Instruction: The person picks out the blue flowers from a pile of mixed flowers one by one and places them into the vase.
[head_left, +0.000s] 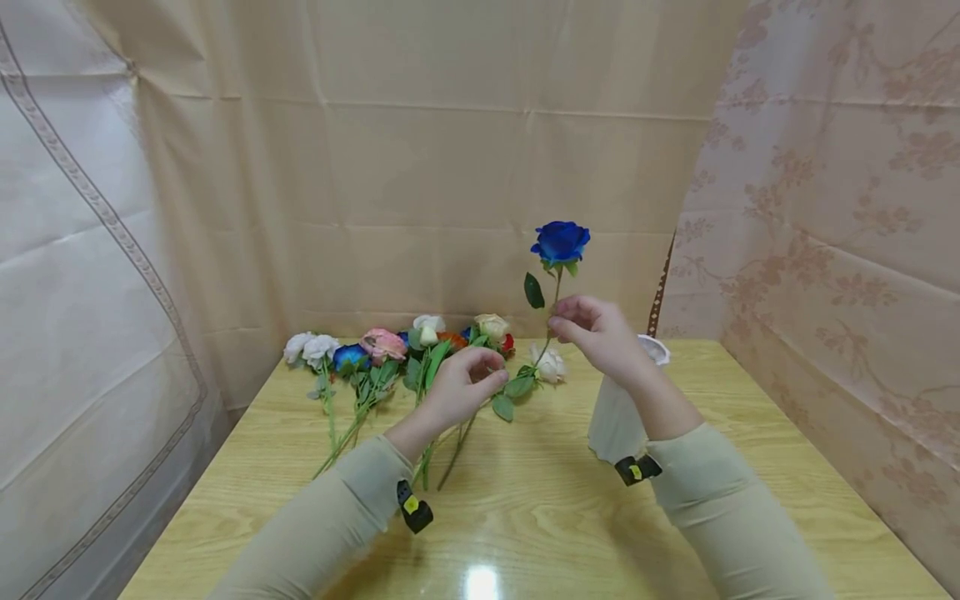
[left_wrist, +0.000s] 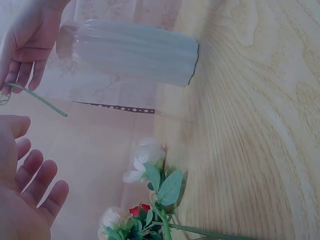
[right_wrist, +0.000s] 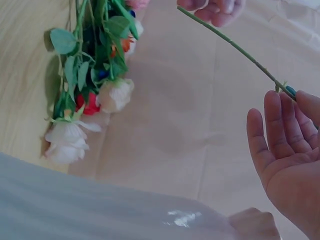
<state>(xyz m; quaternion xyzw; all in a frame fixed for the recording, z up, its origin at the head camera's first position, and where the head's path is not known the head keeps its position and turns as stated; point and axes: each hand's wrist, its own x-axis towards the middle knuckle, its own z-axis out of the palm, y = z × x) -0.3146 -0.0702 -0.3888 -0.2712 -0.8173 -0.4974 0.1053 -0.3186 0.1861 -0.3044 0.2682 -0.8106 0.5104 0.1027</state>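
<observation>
- Rose point(head_left: 561, 242) with deep blue petals, held upright above the table point(head_left: 525, 517), a dark green leaf point(head_left: 534, 291) standing out to one side below the bloom
- Right hand point(head_left: 596, 333) pinches the stem point(right_wrist: 235, 45) of this rose between thumb and fingers point(right_wrist: 273, 115)
- Left hand point(head_left: 461, 387) is near the stem's lower end, its own fingers relaxed, slightly bent and apart from one another around a bare palm
- White vase point(head_left: 615, 425), ribbed, stands on the table behind the right forearm, which hides part of it
- White flower point(head_left: 551, 367) lies on the table between the two hands as the head view shows them, green leaves point(head_left: 519, 385) near it
- Leftward along the far part of the table lie a red flower point(head_left: 507, 343), a cream flower point(head_left: 492, 326), an orange flower point(head_left: 453, 341), a pink flower point(head_left: 383, 345), a blue flower point(head_left: 351, 358) and a pair of pale blooms point(head_left: 321, 348), partly overlapping
- Beige cloth point(head_left: 450, 167) hangs behind the table, floral cloth point(head_left: 847, 250) at the right
</observation>
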